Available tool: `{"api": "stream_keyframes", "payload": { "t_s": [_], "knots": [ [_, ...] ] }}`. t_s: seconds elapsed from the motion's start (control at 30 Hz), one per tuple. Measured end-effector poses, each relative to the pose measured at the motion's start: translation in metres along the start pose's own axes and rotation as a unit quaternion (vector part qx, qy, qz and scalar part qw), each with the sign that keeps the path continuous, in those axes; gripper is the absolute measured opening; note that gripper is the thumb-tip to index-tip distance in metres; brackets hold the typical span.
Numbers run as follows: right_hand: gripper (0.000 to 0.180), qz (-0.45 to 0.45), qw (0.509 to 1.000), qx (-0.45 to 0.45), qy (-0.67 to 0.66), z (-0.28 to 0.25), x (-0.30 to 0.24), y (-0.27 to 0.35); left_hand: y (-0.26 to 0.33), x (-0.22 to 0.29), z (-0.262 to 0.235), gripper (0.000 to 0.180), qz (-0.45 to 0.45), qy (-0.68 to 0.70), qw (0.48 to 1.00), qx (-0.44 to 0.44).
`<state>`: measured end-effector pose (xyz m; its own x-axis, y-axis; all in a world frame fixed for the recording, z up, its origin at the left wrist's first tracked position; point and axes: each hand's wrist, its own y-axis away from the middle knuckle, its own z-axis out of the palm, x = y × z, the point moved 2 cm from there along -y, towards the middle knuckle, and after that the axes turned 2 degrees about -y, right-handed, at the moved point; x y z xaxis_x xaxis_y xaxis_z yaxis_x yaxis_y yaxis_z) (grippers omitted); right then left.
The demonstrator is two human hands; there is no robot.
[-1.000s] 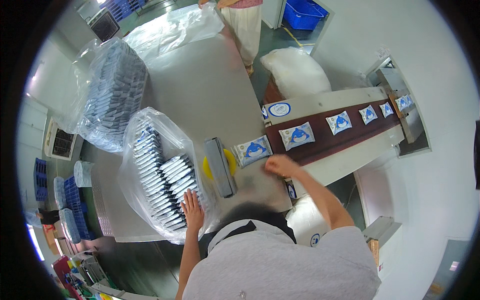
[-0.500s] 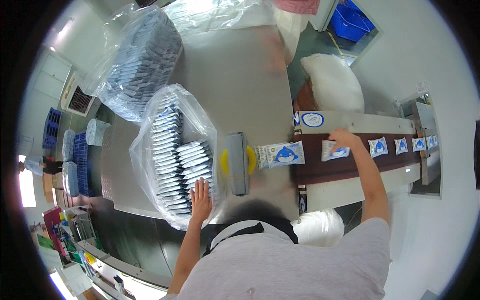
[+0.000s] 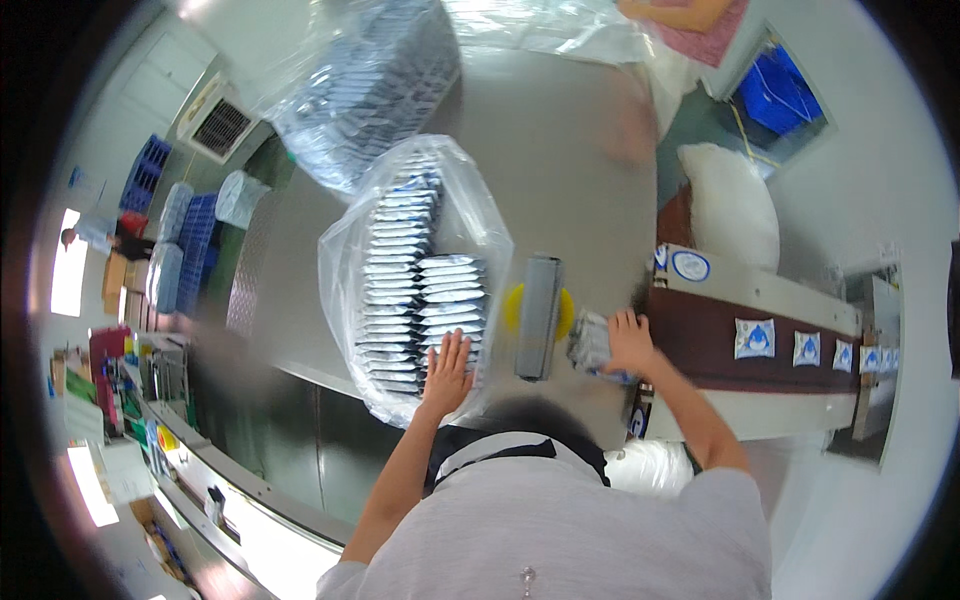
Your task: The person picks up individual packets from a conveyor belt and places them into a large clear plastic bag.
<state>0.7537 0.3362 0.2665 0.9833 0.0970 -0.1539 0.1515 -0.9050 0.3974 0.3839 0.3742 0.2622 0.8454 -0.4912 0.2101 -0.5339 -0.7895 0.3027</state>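
My left hand point(image 3: 449, 374) lies flat with outstretched fingers on the near end of the right row of packets point(image 3: 452, 292). These silvery-blue packets stand in two rows inside a clear plastic bag point(image 3: 335, 270). At the belt's left end, my right hand point(image 3: 632, 345) curls its fingers over a small overlapping pile of packets point(image 3: 590, 345), partly hidden and blurred. Between that pile and the bag sits a long grey block point(image 3: 540, 318) with a yellow round piece point(image 3: 567, 312) showing at its sides.
A dark red conveyor belt point(image 3: 695, 335) on the right carries several white packets with a blue animal print point(image 3: 754, 339). A larger bagged stack of packets point(image 3: 385, 85) stands at the far left of the metal table point(image 3: 560, 150). Another person's arm point(image 3: 690, 14) shows at the back.
My right hand has moved left from a packet on the belt to the pile beside the grey block. My left hand stays on the bagged packets. The whole view has shifted and turned.
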Motion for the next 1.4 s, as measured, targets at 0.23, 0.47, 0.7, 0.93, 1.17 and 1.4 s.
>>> {"api": "stream_keyframes", "payload": {
  "t_s": [0.23, 0.47, 0.7, 0.93, 1.17, 1.4],
  "knots": [
    [0.073, 0.037, 0.994, -0.048, -0.088, 0.017, -0.063, 0.078, 0.005, -0.002, 0.002, 0.066, 0.014, -0.001, 0.999, 0.050],
    [0.083, 0.011, 0.749, -0.245, -0.616, -0.058, -0.046, 0.038, 0.006, -0.005, 0.003, 0.065, 0.002, 0.043, 0.997, 0.069],
    [0.060, -0.030, 0.665, 0.002, -0.746, -0.111, -0.140, -0.175, 0.005, -0.007, -0.008, 0.067, 0.003, 0.072, 0.996, 0.061],
    [0.082, -0.081, 0.990, 0.105, -0.042, -0.125, -0.156, -0.308, 0.011, -0.012, -0.013, 0.068, -0.005, 0.093, 0.993, 0.068],
    [0.088, -0.104, 0.990, 0.056, 0.083, -0.076, -0.203, -0.321, 0.012, -0.012, -0.021, 0.068, -0.008, 0.120, 0.991, 0.060],
    [0.097, -0.091, 0.994, 0.053, 0.036, -0.056, -0.199, -0.316, 0.013, -0.012, -0.021, 0.067, -0.001, 0.119, 0.989, 0.084]
  ]
}}
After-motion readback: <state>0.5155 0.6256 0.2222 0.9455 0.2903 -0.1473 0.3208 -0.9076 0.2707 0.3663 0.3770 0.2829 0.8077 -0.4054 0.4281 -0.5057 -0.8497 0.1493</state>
